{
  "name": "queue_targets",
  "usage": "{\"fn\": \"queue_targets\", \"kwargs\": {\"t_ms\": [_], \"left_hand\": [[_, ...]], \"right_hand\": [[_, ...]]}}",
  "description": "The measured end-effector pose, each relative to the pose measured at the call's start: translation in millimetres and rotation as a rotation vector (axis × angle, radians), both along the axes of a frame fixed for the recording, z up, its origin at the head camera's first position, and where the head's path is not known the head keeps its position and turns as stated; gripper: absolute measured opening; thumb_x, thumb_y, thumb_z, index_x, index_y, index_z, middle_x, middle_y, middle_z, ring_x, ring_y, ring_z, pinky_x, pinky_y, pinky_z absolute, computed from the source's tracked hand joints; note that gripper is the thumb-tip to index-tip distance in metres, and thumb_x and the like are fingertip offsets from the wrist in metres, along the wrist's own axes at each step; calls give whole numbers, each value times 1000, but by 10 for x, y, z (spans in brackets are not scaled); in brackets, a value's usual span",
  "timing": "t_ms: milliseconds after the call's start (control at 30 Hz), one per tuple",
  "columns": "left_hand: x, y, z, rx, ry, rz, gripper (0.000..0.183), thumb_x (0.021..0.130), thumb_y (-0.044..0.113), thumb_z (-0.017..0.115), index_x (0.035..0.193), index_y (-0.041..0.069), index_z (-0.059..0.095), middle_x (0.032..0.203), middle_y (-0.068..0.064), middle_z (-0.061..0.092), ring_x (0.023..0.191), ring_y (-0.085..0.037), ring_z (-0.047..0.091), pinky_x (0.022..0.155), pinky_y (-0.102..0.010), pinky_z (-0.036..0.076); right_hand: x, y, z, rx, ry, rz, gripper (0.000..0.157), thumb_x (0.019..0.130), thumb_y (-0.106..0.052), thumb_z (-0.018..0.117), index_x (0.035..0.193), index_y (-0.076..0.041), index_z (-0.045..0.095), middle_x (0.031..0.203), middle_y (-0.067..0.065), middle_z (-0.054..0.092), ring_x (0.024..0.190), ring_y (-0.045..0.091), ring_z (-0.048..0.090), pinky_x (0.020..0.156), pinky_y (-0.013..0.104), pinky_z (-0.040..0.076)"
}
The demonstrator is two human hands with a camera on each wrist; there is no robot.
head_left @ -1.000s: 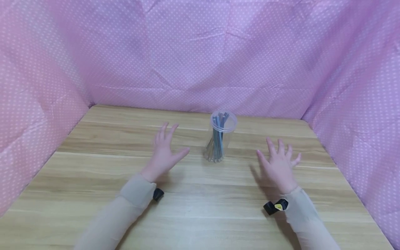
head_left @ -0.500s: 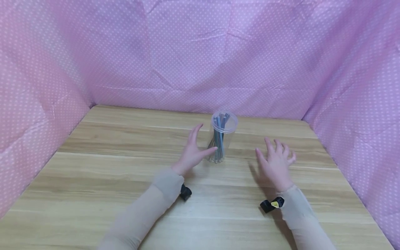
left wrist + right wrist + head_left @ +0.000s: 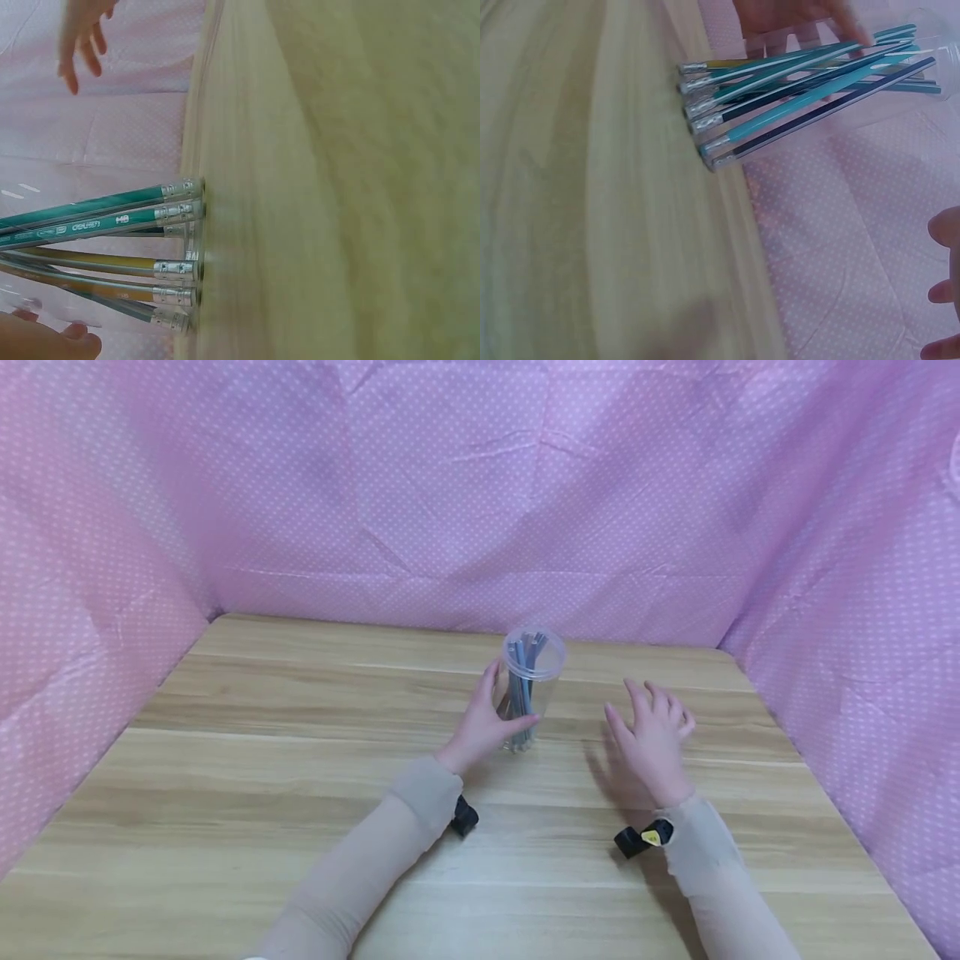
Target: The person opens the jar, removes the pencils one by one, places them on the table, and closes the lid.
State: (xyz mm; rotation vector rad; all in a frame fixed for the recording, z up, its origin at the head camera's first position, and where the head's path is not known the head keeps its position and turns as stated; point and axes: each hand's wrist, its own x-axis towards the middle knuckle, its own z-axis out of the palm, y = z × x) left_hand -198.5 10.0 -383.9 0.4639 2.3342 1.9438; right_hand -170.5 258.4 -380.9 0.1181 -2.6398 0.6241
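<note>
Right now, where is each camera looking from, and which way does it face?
Head: worn on the head, facing forward and down at the wooden tabletop and clear plastic cup; left hand, right hand and beige sleeves show.
Left wrist: turned sideways, facing the pencils; left fingers lower left, right hand upper left.
Right wrist: turned sideways, facing cup and pink dotted cloth; right fingers at right edge, left hand on top.
Both wrist views share pencils, tabletop, cloth and both hands.

Beside the left hand (image 3: 480, 728), I'm losing the tops of the pencils (image 3: 105, 223) and clear cup (image 3: 534, 677) at the left wrist view's edge; most lettering (image 3: 85, 225) is blurring. The right wrist view is cropping the right hand (image 3: 651, 749) to fingertips (image 3: 946, 227).
</note>
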Motion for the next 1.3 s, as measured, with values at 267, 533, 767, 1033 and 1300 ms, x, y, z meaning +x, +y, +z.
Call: {"fn": "queue_targets", "kwargs": {"t_ms": [267, 533, 767, 1033, 1300], "left_hand": [[-15, -28, -36, 61, -18, -31, 99, 78, 17, 78, 152, 24, 12, 155, -6, 26, 141, -25, 28, 118, -38, 26], [15, -150, -43, 41, -45, -35, 99, 76, 17, 80, 151, 26, 17, 151, -8, 32, 138, -28, 34, 116, -40, 29], [41, -280, -57, 40, -81, -75, 104, 73, 14, 82, 152, 27, 16, 152, -8, 33, 137, -30, 35, 116, -43, 30], [84, -385, -32, 55, -69, -119, 105, 73, 12, 81, 152, 30, 14, 151, -2, 36, 137, -28, 37, 115, -45, 30], [118, -486, -44, 48, -47, -185, 99, 79, 10, 76, 152, 32, 13, 153, -1, 32, 138, -29, 34, 116, -48, 27]], "right_hand": [[-49, -104, 181, -27, 3, 49, 56, 95, -40, 51, 137, -4, 43, 140, 31, 34, 128, 50, 23, 101, 63, 8], [-84, -277, 417, -17, 12, 142, 52, 94, -33, 53, 137, -4, 42, 141, 29, 32, 129, 50, 24, 102, 64, 13], [-103, -483, 691, -2, 60, 236, 51, 93, -27, 58, 138, -7, 44, 142, 25, 34, 129, 47, 29, 102, 62, 19], [-127, -698, 961, 56, 98, 346, 51, 91, -28, 61, 135, -7, 46, 141, 26, 36, 128, 45, 33, 104, 64, 23], [-117, -913, 1131, 70, -51, 547, 55, 91, -30, 61, 140, -13, 43, 144, 19, 37, 132, 36, 35, 109, 61, 25]]}}
